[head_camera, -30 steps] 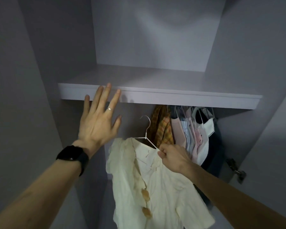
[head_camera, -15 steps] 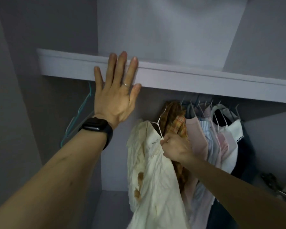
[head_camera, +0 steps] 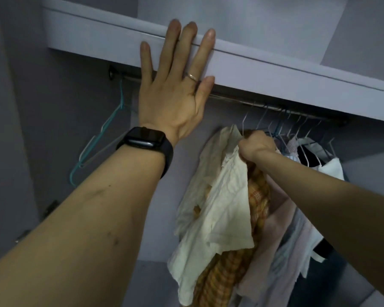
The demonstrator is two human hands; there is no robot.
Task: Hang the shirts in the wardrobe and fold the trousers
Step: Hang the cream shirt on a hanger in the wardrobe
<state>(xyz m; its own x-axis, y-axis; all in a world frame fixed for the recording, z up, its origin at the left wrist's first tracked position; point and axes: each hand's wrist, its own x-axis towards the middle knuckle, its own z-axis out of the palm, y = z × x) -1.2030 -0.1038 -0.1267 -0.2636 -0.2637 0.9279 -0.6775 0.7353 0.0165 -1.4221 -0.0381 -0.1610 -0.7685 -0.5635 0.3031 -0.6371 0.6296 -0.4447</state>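
**Shirt almost on the rail**

Just below the rail [head_camera: 242,102], the right hand [head_camera: 256,145] grips the cream shirt [head_camera: 222,196] at its collar, fingers curled tight round the cloth and the neck of its white hanger [head_camera: 243,124]. The hook points up at the rail; whether it has caught cannot be told. Above the rail, the left hand [head_camera: 175,85] lies flat on the shelf edge [head_camera: 297,74], fingers straight and spread, holding nothing.

The hook should probably clear the rail in the gap left of the plaid shirt [head_camera: 231,273], then settle; letting go is safest once the rail bears the weight.

Compared with half a second ago, the right hand is closer under the rail, the rail itself now shows beneath the shelf, and the cream shirt is bunched against the plaid one. The left hand is still braced on the shelf.
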